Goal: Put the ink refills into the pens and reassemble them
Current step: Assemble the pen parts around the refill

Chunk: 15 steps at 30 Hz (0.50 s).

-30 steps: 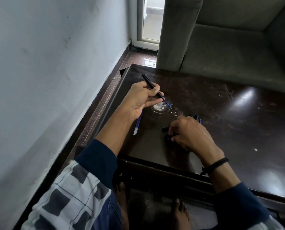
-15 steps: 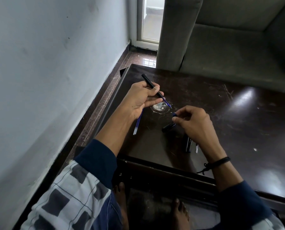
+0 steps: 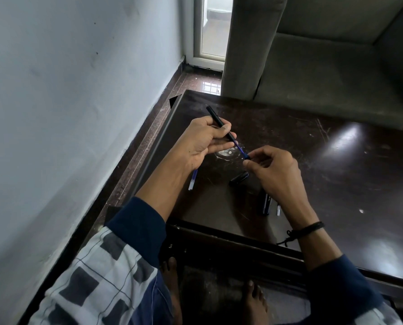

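Observation:
My left hand (image 3: 204,143) grips a black pen barrel (image 3: 216,119) that points up and away, with a blue ink refill (image 3: 240,150) sticking out of its lower end. My right hand (image 3: 274,171) pinches a small dark tip piece (image 3: 247,157) at the end of that refill. On the dark table (image 3: 336,184) lie a black pen part (image 3: 239,178), another black pen part (image 3: 265,204) beside my right wrist, a thin clear refill end (image 3: 278,209), and a loose blue refill (image 3: 193,181) under my left wrist.
A pale wall runs along the left, close to the table's left edge (image 3: 158,146). A grey sofa (image 3: 324,66) stands behind the table. A round pale mark (image 3: 227,154) shows on the tabletop below my hands. My bare feet rest under the near edge.
My right hand lifted off the pen parts on the table with a small piece and brought it up to the refill's end. My left hand has kept the barrel still.

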Each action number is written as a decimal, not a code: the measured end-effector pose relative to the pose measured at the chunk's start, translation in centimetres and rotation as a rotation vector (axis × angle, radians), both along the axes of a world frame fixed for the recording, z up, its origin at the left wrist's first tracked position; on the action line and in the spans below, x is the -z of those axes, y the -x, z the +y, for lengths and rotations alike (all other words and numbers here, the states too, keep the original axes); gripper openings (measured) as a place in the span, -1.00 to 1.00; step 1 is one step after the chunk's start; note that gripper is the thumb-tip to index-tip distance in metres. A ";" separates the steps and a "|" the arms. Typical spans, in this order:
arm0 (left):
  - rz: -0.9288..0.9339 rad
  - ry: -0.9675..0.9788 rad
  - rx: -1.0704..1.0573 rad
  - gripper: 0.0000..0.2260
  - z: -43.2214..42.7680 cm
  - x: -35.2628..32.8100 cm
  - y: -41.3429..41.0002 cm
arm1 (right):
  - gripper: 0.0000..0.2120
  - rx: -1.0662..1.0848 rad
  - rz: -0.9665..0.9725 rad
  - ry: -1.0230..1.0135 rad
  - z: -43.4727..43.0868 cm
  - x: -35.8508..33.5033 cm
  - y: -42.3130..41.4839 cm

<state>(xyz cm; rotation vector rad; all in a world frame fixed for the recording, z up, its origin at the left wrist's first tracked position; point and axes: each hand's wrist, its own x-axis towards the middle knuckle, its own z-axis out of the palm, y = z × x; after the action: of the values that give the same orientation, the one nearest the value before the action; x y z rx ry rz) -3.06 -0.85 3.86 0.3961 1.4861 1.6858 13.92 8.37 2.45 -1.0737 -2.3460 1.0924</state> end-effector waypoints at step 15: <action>-0.003 0.052 0.060 -0.88 0.4 0.3 -1.6 | -0.88 0.036 0.068 -0.058 -0.2 0.7 0.4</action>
<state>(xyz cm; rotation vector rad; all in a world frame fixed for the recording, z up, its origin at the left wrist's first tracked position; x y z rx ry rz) -1.51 -0.45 3.54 0.4062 1.4984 1.5964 13.51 8.14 1.72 -1.0377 -2.2819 1.0259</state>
